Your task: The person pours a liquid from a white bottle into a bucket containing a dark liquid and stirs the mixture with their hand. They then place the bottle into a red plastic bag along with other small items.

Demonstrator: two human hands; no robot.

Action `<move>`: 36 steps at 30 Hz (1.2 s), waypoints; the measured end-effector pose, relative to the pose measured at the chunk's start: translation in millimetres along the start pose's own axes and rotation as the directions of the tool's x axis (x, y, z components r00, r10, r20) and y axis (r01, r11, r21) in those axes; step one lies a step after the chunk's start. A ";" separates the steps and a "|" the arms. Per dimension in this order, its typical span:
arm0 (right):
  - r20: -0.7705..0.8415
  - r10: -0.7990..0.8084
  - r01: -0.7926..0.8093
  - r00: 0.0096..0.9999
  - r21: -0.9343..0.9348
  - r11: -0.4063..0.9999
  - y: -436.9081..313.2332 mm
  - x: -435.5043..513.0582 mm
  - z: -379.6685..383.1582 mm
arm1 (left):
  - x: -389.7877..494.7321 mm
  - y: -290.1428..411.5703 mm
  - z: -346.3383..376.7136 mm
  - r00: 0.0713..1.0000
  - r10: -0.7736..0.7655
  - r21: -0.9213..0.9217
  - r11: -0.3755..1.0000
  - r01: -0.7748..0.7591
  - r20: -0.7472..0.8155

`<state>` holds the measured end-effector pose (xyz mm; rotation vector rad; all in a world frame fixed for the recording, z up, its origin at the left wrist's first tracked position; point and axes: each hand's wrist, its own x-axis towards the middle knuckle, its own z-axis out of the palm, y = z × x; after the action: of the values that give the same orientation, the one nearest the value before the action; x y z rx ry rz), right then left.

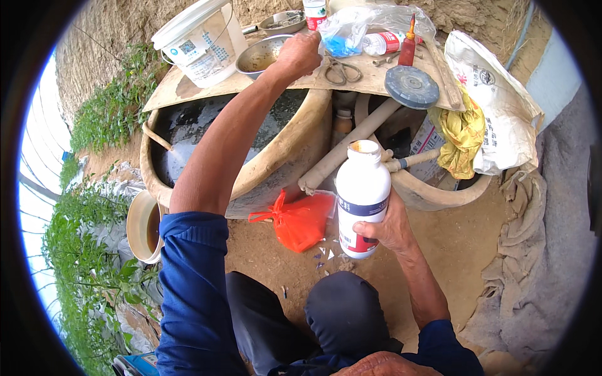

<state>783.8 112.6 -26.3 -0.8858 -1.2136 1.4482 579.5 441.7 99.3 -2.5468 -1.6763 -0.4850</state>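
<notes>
My right hand (392, 228) grips a white plastic bottle (361, 188) with a blue and red label. The bottle stands nearly upright in my grasp, and its mouth is uncapped. My left hand (301, 54) reaches over a board (301, 83), beside a metal bowl (258, 56) with brownish residue inside. Its fingers are curled, and something pale and translucent shows at their edge; whether they hold it is hidden. Scissors (343, 73) lie to the right of that hand. Below my left forearm is a large vat (282, 160) of dark liquid.
On the board are a white bucket (202, 51), a clear plastic bag (376, 21), a red dropper bottle (407, 49) and a grey round lid (412, 87). A pipe (350, 145) slants between the vats. A red bag (298, 223) lies on the ground; a pail (143, 228) stands left.
</notes>
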 end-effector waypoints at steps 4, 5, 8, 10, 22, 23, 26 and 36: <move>-0.011 0.002 -0.002 1.000 0.007 1.000 -0.8 1.2 -3.3 | 8.4 -1.4 10.4 0.998 -0.014 0.043 0.999 0.011 0.069; -0.008 -0.004 0.004 1.000 0.014 1.000 0.4 2.0 -3.5 | 9.0 -1.2 12.5 0.996 -0.027 0.043 0.999 0.024 0.081; -0.018 -0.007 0.007 1.000 -0.010 1.000 5.1 4.0 -3.1 | 8.3 -1.9 15.5 0.998 -0.006 0.065 0.998 0.002 0.070; -0.005 -0.015 0.015 1.000 -0.009 1.000 7.9 5.0 -2.4 | 5.9 -2.9 14.5 0.999 0.011 0.080 0.997 -0.015 0.052; 0.037 -0.043 0.048 0.998 -0.135 0.990 27.5 20.4 22.0 | -175.4 -18.7 -64.9 0.985 0.004 -0.636 0.763 -0.115 -0.173; 0.076 -0.049 0.059 0.996 -0.129 0.990 27.3 22.7 29.6 | -210.5 -22.9 -71.7 0.994 -0.043 -0.734 0.678 -0.042 -0.096; 0.220 -0.007 0.020 0.976 -0.061 0.998 20.6 31.6 68.1 | -326.1 -42.4 -92.9 0.994 -0.098 -0.777 0.620 0.106 0.058; 0.601 -0.094 0.200 0.794 -0.111 0.974 32.0 45.1 311.9 | -570.5 -59.2 -71.7 0.912 -0.409 -0.885 0.418 0.202 0.015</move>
<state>471.2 84.0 16.1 -0.4242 -1.8536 1.5617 303.3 -55.3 -4.7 -2.4654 -2.1889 -2.0786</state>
